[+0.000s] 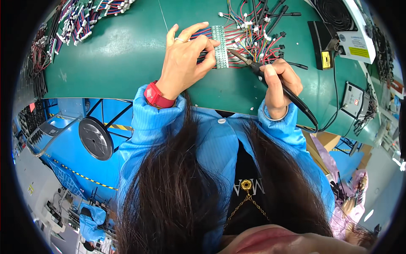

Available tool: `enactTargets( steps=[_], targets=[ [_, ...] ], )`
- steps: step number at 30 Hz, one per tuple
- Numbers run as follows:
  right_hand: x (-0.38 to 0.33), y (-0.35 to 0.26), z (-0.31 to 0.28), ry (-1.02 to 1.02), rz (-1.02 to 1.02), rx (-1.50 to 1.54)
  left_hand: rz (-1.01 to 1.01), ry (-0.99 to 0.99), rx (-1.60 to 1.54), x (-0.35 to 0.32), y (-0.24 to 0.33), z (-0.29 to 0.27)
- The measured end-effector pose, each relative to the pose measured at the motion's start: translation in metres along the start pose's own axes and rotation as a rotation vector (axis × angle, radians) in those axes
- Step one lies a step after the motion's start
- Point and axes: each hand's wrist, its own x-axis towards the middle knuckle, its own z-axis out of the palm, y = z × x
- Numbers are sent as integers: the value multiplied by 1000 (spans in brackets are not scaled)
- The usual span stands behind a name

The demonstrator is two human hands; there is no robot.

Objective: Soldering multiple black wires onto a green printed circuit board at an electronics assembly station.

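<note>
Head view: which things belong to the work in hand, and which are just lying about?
In use:
soldering iron, in the right hand
green board strip, by the left hand
wires beside it

Apparently lying about:
wire pile, upper left
round black seat

Tabletop (105,74): smooth, softly glossy
Soldering iron (255,67): matt plastic-looking grip (296,100), dull metal tip (237,55)
Sleeves (148,120): matt woven cloth
Stool seat (96,138): smooth, glossy
Necklace (246,189): shiny metal

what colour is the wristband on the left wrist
The wristband is red, seen best in the head view.
</note>
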Motion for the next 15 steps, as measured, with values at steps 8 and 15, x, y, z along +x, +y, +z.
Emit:
enactTargets(
  steps=[8, 15],
  targets=[
    [1, 0, 4, 0, 23, -6, 5, 1, 39, -1, 1, 2],
    [1, 2, 6, -18, 19, 4, -42, -62, 49, -2, 3, -1]
  ],
)
